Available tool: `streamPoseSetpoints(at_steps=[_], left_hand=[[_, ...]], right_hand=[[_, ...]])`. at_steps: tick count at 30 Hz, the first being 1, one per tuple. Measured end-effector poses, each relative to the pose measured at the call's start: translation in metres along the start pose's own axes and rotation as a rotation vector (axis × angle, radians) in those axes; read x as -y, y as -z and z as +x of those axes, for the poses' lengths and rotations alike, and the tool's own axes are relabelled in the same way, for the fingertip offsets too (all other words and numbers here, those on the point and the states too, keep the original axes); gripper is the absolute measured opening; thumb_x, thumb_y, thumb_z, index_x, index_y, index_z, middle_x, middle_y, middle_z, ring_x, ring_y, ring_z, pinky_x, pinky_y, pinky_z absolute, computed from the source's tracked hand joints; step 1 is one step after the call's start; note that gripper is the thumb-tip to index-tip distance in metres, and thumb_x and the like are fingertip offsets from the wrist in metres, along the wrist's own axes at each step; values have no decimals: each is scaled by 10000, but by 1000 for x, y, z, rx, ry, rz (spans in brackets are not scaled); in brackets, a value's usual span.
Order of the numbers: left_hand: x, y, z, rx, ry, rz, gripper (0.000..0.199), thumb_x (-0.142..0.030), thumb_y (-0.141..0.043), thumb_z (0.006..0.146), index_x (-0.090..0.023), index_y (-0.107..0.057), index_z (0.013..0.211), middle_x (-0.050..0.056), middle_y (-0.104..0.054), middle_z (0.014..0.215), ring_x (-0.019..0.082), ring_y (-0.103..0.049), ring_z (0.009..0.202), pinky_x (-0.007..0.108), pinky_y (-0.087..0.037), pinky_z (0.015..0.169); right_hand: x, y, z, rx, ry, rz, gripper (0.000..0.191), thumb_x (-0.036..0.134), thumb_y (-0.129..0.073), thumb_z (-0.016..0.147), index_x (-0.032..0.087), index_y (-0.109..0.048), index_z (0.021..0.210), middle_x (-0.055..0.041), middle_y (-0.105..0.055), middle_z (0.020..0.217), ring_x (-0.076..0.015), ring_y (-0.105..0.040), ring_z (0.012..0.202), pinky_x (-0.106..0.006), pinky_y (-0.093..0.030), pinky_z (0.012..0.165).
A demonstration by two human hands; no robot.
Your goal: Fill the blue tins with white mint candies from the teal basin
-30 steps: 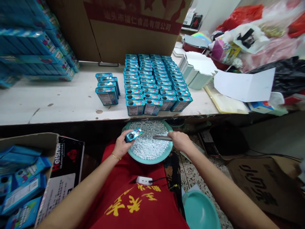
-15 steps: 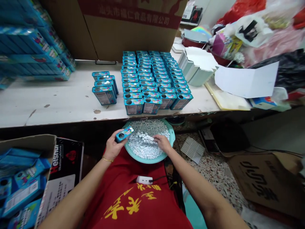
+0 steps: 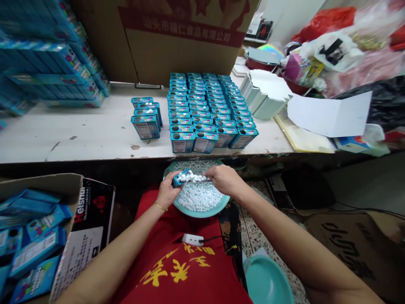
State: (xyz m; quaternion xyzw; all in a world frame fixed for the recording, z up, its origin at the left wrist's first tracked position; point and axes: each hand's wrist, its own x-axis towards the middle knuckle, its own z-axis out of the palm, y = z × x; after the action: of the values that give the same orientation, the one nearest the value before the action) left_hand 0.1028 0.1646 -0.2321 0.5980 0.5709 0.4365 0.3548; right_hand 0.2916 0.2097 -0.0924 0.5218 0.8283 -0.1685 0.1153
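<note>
My left hand (image 3: 168,189) is wrapped round a small blue box (image 3: 177,180) above the left side of a turquoise basin (image 3: 223,205) full of white candies (image 3: 201,198). My right hand (image 3: 223,177) is closed on a scoop, mostly hidden, heaped with white candies (image 3: 198,178). The heap reaches over the top of the box, and candies lie on the box's top. Rows of upright blue boxes (image 3: 205,141) stand on the white table just beyond the basin. Several more blue boxes (image 3: 146,127) form a short row to their left.
The white table (image 3: 95,135) holds stacked blue packs (image 3: 72,80) at left, a large carton (image 3: 152,55) behind and white card stacks (image 3: 265,90) at right. An open carton (image 3: 76,185) of blue boxes is at lower left; another turquoise basin (image 3: 268,280) is at lower right.
My right hand has lifted the loaded scoop out of the basin's candies and up to the box. My left hand has moved slightly right with the box. The view has shifted a little.
</note>
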Motion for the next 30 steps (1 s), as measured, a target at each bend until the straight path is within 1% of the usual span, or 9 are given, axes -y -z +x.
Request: streamPoseSetpoints(at_steps=[4,10,12,15,18,21,23,26,30], left_hand=[[-1,-1,-1,5,-27,-15,438,-138,-568,637,-184,-544,1072,62,-574,1064,205,-535,1002,352,-406,914],[0,-5,-2,0,-54,-22,426,-118,-569,623,-196,-554,1041,57,-562,1043,206,-527,1001,373,-394,927],[-1,-6,-1,-4,-57,-21,420,-123,-583,616,-197,-559,1029,60,-558,1042,205,-525,1000,374,-391,929],[-1,-4,-1,-20,-24,-76,388,-166,-607,624,-188,-563,1010,59,-577,1014,200,-547,970,360,-407,906],[1,-1,-3,-56,65,-210,401,-238,-644,621,-169,-552,1005,55,-606,967,191,-584,894,339,-447,843],[4,-2,-7,-112,153,-345,464,-280,-682,590,-161,-533,1013,49,-622,921,182,-602,822,327,-475,781],[5,-6,-7,-118,170,-389,468,-279,-690,580,-160,-533,1005,49,-624,925,182,-604,822,324,-475,779],[2,-12,-6,-121,165,-392,440,-264,-686,580,-157,-544,982,47,-626,928,178,-604,829,309,-467,785],[-7,-12,-2,-126,144,-364,410,-244,-669,599,-156,-541,979,40,-621,910,163,-595,816,286,-462,773]], right_hand=[[22,20,0,92,-13,-187,301,102,-427,707,209,-664,859,-93,-659,861,-214,-595,848,-299,-409,713],[42,28,-5,48,43,-270,282,121,-381,774,160,-637,884,-124,-647,841,-212,-605,807,-296,-426,677],[40,29,-10,54,33,-271,283,122,-371,783,161,-635,878,-124,-645,860,-210,-604,804,-297,-427,675],[26,32,-20,32,-47,-258,304,112,-372,775,190,-635,906,-99,-641,901,-194,-594,832,-279,-419,686],[6,32,-30,-66,-109,-254,340,123,-361,792,244,-610,989,-50,-632,925,-168,-581,853,-246,-406,665],[-7,27,-38,-156,-118,-247,337,164,-347,829,268,-583,1047,-29,-625,934,-150,-566,874,-221,-394,649],[-9,23,-40,-180,-124,-238,336,187,-342,843,277,-569,1074,-26,-620,955,-143,-557,885,-214,-389,650],[-7,17,-41,-166,-126,-256,352,181,-341,840,279,-555,1101,-33,-613,966,-149,-548,888,-218,-382,637],[5,11,-39,-151,-73,-313,352,149,-352,824,256,-561,1087,-54,-608,936,-159,-533,882,-227,-367,631]])
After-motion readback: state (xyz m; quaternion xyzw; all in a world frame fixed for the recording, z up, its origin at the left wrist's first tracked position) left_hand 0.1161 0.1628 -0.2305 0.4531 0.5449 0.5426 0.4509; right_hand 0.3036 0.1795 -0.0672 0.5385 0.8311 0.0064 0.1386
